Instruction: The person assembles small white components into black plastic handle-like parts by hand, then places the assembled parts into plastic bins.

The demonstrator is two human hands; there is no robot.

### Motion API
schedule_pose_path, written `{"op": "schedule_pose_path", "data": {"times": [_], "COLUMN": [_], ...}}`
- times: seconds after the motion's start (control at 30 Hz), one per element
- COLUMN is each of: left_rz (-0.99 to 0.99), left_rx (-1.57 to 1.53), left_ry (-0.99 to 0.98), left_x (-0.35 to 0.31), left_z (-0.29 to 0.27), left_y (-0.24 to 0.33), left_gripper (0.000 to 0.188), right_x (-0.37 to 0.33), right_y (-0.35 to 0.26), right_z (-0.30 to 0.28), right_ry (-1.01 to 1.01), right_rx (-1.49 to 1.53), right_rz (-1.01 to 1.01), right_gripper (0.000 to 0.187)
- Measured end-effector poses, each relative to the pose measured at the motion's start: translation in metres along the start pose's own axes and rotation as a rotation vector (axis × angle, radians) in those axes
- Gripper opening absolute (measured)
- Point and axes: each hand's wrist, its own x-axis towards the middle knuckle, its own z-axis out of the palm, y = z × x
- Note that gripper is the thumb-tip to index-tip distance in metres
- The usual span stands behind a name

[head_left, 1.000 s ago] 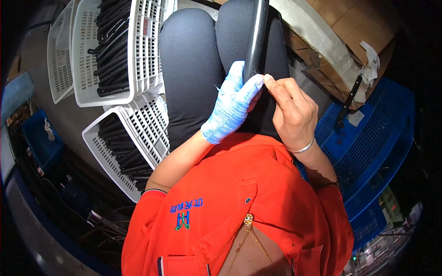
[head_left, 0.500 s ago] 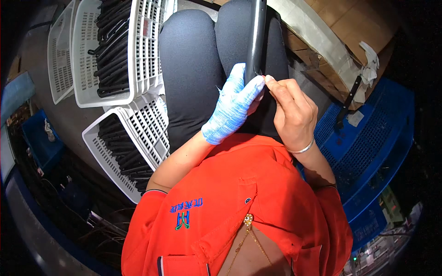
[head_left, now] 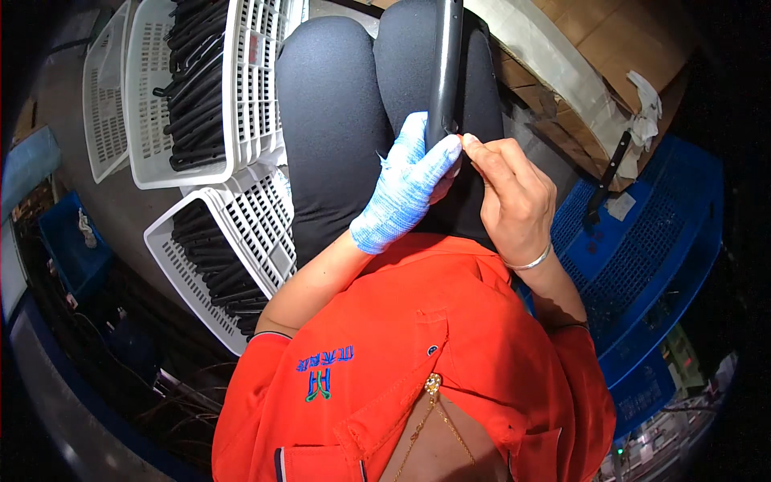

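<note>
A black tube (head_left: 444,68) stretches away from me over my thighs, its far end cut off by the top edge. My left hand (head_left: 408,181), in a blue knit glove, wraps round the tube's near end, thumb pressed along it. Just to the right, my bare right hand (head_left: 518,185) is closed, thumb and index finger pinched beside a small hole near that end. A tiny reddish bit shows at those fingertips, too small to name. The left fingers beneath the tube are mostly hidden.
White perforated baskets (head_left: 233,96) with several black tubes stand on my left; a lower white basket (head_left: 217,265) holds more. To the right are a blue perforated crate (head_left: 634,241) with a black tube (head_left: 608,177) leaning on it, and cardboard (head_left: 618,40) behind.
My right hand has shifted very slightly right, its fingertips a little apart from the tube's end. The tube has turned or tilted slightly; my left hand keeps its grip.
</note>
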Motion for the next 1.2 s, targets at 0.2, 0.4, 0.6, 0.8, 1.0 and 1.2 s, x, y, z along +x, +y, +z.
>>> {"op": "schedule_pose_path", "data": {"times": [0.2,0.4,0.6,0.8,1.0,1.2], "left_rz": [0.033,0.042,-0.007,-0.027,-0.036,-0.052], "left_rx": [0.029,0.087,-0.038,-0.061,-0.062,-0.075], "left_ry": [-0.011,-0.009,0.001,0.003,-0.016,-0.033], "left_x": [0.001,0.000,-0.001,-0.002,-0.003,-0.003], "left_z": [0.000,-0.003,0.002,0.003,0.001,-0.001], "left_y": [0.001,-0.001,0.003,0.003,0.004,0.004], "left_gripper": [0.018,0.018,0.017,0.017,0.018,0.020], "right_x": [0.001,0.002,0.002,0.003,0.002,0.001], "right_y": [-0.001,-0.001,-0.003,-0.001,0.004,0.005], "right_z": [0.000,0.000,0.002,0.000,0.001,0.002], "right_ry": [0.004,-0.004,0.022,0.029,0.014,0.041], "right_rx": [-0.016,-0.022,-0.068,-0.048,-0.024,-0.048], "right_rz": [-0.008,-0.030,-0.062,-0.062,-0.086,-0.121], "right_gripper": [0.028,0.030,0.030,0.029,0.032,0.038]}}
